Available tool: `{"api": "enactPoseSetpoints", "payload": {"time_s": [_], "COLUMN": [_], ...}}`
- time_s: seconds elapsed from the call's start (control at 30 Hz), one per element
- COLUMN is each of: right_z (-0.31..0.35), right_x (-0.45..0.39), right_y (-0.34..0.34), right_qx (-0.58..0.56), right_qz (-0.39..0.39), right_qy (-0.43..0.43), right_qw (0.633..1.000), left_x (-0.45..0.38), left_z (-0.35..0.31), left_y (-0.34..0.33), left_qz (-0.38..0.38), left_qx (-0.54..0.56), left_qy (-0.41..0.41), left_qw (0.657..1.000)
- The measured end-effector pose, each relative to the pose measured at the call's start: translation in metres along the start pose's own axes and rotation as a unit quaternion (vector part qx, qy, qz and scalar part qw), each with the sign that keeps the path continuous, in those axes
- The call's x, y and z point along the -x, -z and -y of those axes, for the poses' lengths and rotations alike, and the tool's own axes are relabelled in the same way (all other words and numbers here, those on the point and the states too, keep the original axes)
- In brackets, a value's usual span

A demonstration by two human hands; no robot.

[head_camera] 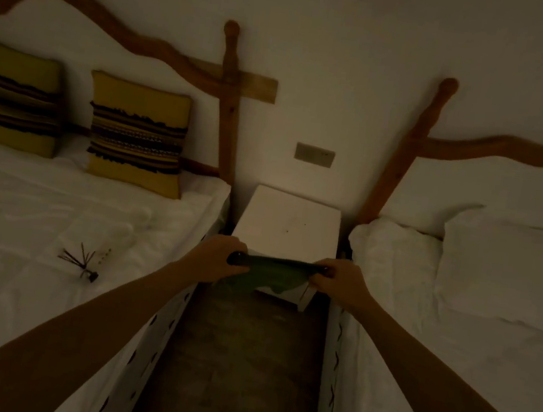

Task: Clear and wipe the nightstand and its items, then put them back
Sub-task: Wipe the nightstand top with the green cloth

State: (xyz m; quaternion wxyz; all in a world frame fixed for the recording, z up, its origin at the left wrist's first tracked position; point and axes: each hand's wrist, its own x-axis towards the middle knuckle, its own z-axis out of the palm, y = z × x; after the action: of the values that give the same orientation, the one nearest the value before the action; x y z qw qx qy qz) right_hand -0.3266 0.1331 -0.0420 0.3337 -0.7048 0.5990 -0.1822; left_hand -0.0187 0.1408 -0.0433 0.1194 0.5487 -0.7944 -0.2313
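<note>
While both hands grip it, green cloth [275, 273] stretched between left hand [218, 256] and right hand [336, 280], fingers clamped on its ends, above nightstand [288, 225] near edge.

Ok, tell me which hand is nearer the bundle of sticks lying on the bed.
Left. The left hand is closer to the bundle of sticks, just right of it; the right hand is farther right, across the aisle.
</note>
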Motion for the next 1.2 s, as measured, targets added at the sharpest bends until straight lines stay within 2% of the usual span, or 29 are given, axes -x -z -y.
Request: {"api": "enactPoseSetpoints", "payload": {"time_s": [0.37, 0.5, 0.73, 0.83, 1.0, 1.1, 1.2], "right_z": [-0.035, -0.042, -0.055, -0.074, -0.118, -0.135, -0.144], "right_x": [-0.21, -0.292, -0.453, -0.504, -0.569, -0.597, -0.619], "right_y": [-0.039, -0.063, -0.125, -0.154, -0.202, -0.23, -0.253], "right_qx": [0.002, -0.063, -0.03, 0.001, 0.074, 0.107, 0.11], "right_qz": [0.125, 0.074, 0.09, 0.152, 0.3, 0.369, 0.406], "right_qy": [-0.096, -0.198, -0.223, -0.181, -0.042, 0.032, 0.077], "right_qw": [0.987, 0.975, 0.97, 0.972, 0.95, 0.923, 0.904], "left_x": [-0.163, -0.227, -0.306, -0.323, -0.352, -0.378, -0.413], "left_z": [0.121, 0.173, 0.255, 0.268, 0.263, 0.253, 0.244], "left_y": [-0.014, -0.021, -0.061, -0.099, -0.181, -0.226, -0.26], "left_qz": [0.066, 0.085, 0.11, 0.128, 0.188, 0.183, 0.156], "left_qx": [0.043, 0.077, 0.131, 0.175, 0.24, 0.279, 0.316], "left_qy": [0.092, 0.112, 0.181, 0.221, 0.258, 0.275, 0.278], "left_qw": [0.993, 0.987, 0.969, 0.951, 0.917, 0.902, 0.894]}}
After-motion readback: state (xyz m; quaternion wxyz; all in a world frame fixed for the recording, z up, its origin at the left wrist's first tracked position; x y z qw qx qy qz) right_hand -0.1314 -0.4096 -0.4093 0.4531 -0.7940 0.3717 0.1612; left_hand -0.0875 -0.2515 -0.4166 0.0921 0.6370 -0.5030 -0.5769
